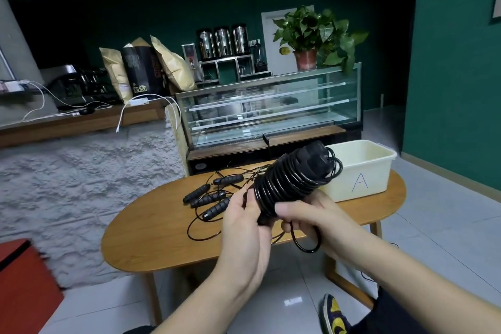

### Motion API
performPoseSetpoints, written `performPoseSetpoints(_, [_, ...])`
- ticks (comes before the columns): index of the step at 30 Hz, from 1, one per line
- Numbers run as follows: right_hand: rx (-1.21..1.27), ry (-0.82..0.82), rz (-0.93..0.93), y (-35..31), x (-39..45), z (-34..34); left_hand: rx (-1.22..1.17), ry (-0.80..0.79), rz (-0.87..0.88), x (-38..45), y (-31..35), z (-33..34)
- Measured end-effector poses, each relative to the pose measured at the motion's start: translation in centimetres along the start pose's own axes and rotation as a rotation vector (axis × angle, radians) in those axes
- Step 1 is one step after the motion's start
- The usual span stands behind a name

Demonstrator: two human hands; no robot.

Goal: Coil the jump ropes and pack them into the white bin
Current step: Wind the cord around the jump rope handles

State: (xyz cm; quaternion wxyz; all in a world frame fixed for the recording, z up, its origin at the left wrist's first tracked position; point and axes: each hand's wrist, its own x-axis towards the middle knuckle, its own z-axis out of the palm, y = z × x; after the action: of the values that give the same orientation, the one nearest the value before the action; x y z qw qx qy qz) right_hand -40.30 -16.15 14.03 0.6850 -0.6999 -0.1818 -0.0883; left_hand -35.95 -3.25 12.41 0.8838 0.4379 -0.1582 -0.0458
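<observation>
I hold a black jump rope [291, 180] above the table, its cord wound in tight turns around the paired handles. My left hand [241, 221] grips the lower end of the handles. My right hand [306, 215] pinches the bundle from the right, and a loose loop of cord [306, 245] hangs below its fingers. Several more black jump ropes [208, 199] lie tangled on the oval wooden table [151, 238]. The white bin [360, 171], marked with a letter A, stands at the table's right end with its inside partly hidden.
A glass display case [268, 111] stands behind the table, with a potted plant [311, 35] on top. A rough white counter wall [89, 184] runs along the left. A red box [24, 287] sits at the lower left. Grey tiled floor [447, 225] lies to the right.
</observation>
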Motion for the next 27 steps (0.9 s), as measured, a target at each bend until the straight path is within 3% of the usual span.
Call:
performPoseSetpoints(2, [0.191,0.051,0.033,-0.1,-0.1,0.4,0.239,0.083,0.091,-0.2,-0.8,-0.1])
performPoseSetpoints(4, [0.177,0.113,0.061,-0.1,0.0,0.7,0.553,0.096,0.274,-0.5,-0.9,-0.8])
performPoseSetpoints(7, [0.123,0.112,0.173,-0.4,-0.2,0.7,0.829,-0.105,0.548,-1.0,0.2,-2.1])
performPoseSetpoints(9, [0.072,0.099,0.227,-1.0,-0.3,0.6,1.072,-0.300,0.568,-1.2,0.6,-2.6])
performPoseSetpoints(12, [0.033,0.069,0.261,-1.9,-0.4,0.9,1.384,-0.325,0.442,-1.2,0.2,-2.9])
performPoseSetpoints(16, [0.084,-0.010,0.357,-2.9,-1.0,1.2,1.133,-0.257,0.395,-1.3,-0.2,-2.8])
performPoseSetpoints(20, [0.185,0.058,0.312,-3.7,-2.3,1.8,0.588,-0.161,0.153,-1.2,-0.3,-2.4])
performPoseSetpoints(22, [-0.203,0.074,0.102,-3.6,-4.1,2.0,0.343,-0.162,0.072,-1.7,0.2,-1.8])
performPoseSetpoints(24, [-0.651,0.144,-0.233,-3.8,-5.4,2.1,0.213,-0.181,0.002,-2.3,0.8,-1.3])
performPoseSetpoints(27, [-0.696,0.291,-0.525,-2.9,-5.2,1.7,0.078,-0.219,-0.060,-2.8,1.0,-1.1])
